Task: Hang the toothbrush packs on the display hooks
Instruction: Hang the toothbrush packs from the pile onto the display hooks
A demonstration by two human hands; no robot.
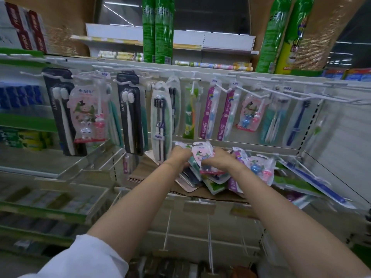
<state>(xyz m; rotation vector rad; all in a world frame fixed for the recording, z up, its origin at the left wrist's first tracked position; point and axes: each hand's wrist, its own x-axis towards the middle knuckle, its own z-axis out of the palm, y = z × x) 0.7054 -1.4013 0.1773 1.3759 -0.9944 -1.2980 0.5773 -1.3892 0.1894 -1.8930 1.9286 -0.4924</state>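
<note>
Shelf cardboard (140,169) half hidden under toothbrush packs (202,177).

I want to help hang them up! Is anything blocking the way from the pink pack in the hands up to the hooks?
Nothing visible blocks it. Both hands are on the pink cartoon toothbrush pack atop the loose pile on the cardboard sheet. The white wire display hooks above are reachable through open air, though most already carry hanging packs.

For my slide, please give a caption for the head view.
Both hands reach into a pile of toothbrush packs below the display hooks.
</note>
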